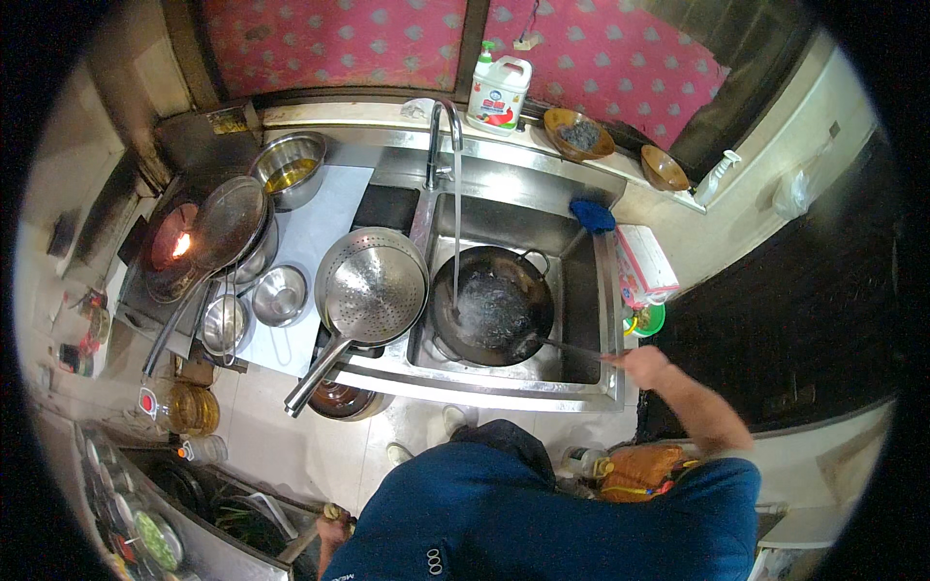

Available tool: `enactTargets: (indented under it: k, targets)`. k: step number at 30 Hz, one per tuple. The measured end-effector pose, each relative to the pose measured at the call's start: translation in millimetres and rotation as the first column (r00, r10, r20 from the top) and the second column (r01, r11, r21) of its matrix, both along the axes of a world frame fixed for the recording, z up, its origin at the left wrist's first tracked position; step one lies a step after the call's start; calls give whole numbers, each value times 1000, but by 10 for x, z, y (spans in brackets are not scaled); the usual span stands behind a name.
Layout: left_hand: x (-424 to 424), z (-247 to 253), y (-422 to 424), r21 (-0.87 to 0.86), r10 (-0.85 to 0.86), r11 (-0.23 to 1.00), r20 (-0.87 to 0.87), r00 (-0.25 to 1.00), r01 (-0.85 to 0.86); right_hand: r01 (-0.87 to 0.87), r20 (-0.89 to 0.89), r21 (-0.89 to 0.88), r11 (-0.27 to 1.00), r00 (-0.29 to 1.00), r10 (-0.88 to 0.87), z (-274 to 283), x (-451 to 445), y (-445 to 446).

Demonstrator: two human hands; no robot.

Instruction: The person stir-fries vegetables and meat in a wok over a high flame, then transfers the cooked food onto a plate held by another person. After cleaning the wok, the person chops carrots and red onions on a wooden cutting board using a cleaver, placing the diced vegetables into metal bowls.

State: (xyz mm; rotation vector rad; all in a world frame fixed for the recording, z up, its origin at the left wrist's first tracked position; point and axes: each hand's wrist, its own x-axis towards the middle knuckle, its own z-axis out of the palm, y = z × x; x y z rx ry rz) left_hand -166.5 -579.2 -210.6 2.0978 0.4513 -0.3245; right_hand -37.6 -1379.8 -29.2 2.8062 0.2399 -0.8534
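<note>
My right hand (pixel 643 367) grips the thin handle of a long-handled utensil (pixel 574 350). Its far end reaches into a dark two-handled wok (pixel 450 290) in the sink, where I cannot make out its shape. From the curved faucet (pixel 456 131) a stream of water (pixel 457 218) falls into the wok, and the water inside is stirred up. Low beside my body, my left hand (pixel 334 529) is near the corner of a side counter (pixel 287 555). Its fingers look curled around something pale, too small to tell.
A perforated strainer (pixel 374 287) lies across the sink's left basin, its handle (pixel 316 378) jutting over the front edge. At the left, a flame (pixel 182 245) burns by a lidded pot (pixel 259 254). Oil bottles (pixel 185 408) stand on the floor. A detergent jug (pixel 499 94) stands on the sill.
</note>
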Motion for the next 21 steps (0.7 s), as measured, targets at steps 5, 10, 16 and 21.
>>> enactTargets:
  k: [5,10,16,21]
  targets:
    - [-284,-588,279,-16,-1,1000,-31,1000,0,-173,47,-371,912,978,204,899,233,-160]
    - [-104,-281,176,375,-262,881,-125,957,290,217,133,-171,961,972,-195,87,492,257]
    - [27,150,-107,-130,270,950,-120,955,-285,667,-419,661,345,708,-568,-1376,629,1135]
    - [600,932,-620,-510,303,639,-521,798,-576,273,-870,-401,-874,185,457,-1345,1287,1531]
